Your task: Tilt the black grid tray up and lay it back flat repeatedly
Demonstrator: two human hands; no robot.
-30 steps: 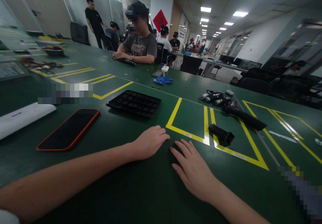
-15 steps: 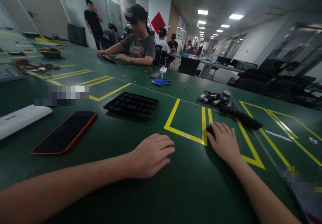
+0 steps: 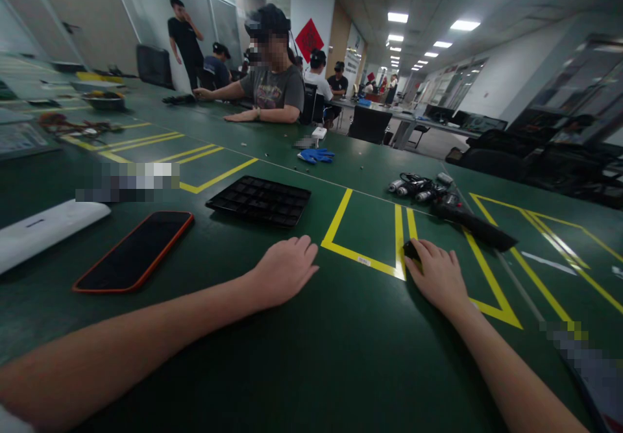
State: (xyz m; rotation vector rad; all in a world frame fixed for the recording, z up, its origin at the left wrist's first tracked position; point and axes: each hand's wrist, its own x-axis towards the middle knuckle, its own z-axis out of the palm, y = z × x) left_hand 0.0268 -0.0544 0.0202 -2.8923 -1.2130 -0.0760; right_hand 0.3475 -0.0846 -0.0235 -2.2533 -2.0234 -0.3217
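My right hand [image 3: 439, 276] grips a small black object [image 3: 411, 250] at the right leg of a yellow taped outline; the fingers hide most of it, so its kind cannot be made out. Farther left, my left hand [image 3: 285, 271] is low over the green table [image 3: 311, 361], palm down, with its fingers loosely bent and nothing visible in them. Just beyond the left hand lies a black tray [image 3: 260, 200] divided into square compartments. A phone with an orange edge [image 3: 136, 251] lies face up to the left of that hand.
A white device [image 3: 53, 228] sits at the left edge. Beyond my right hand are bundled cables with metal cylinders [image 3: 421, 189] and a long black item [image 3: 479, 225]. A blue glove [image 3: 316, 155] lies farther back. Across the table a person [image 3: 272, 82] sits with both arms on it.
My left hand has drawn back slightly to the left and up, its fingers more bent. My right hand stays on the black object. The view has shifted slightly.
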